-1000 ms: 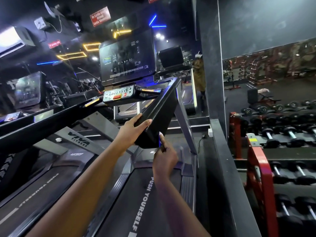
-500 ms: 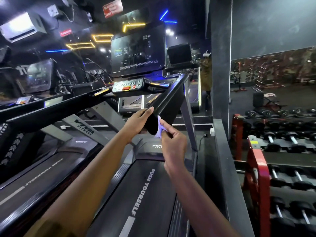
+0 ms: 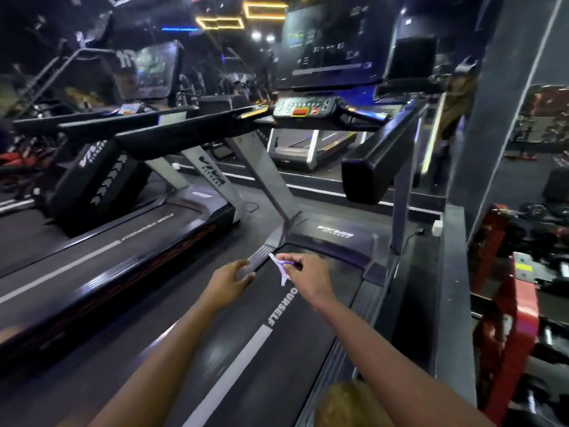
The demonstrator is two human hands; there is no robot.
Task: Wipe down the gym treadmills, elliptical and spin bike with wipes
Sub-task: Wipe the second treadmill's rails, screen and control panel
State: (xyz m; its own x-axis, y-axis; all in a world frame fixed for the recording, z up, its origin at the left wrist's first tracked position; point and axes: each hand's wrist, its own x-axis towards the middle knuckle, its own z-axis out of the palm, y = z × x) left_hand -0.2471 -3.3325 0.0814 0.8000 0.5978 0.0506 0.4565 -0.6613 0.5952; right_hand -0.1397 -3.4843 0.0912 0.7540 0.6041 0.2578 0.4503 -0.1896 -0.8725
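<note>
I stand on a black treadmill; its belt (image 3: 308,328) runs under my arms and its padded right handrail (image 3: 377,167) ends ahead of me, untouched. Above it sit the control panel (image 3: 304,107) and dark screen (image 3: 329,41). My right hand (image 3: 304,274) pinches a small crumpled white wipe (image 3: 281,268) over the belt's front. My left hand (image 3: 229,280) hovers just left of it with fingers loosely curled, holding nothing that I can see.
A second treadmill (image 3: 129,241) stands close on the left, more machines behind it. A red dumbbell rack (image 3: 520,303) lines the right side past a dark ledge (image 3: 452,303). A mirror ahead reflects a person (image 3: 455,97).
Both hands left the right handrail's end and dropped low over the belt. The wipe stays pinched in my right hand. My view swung left and down.
</note>
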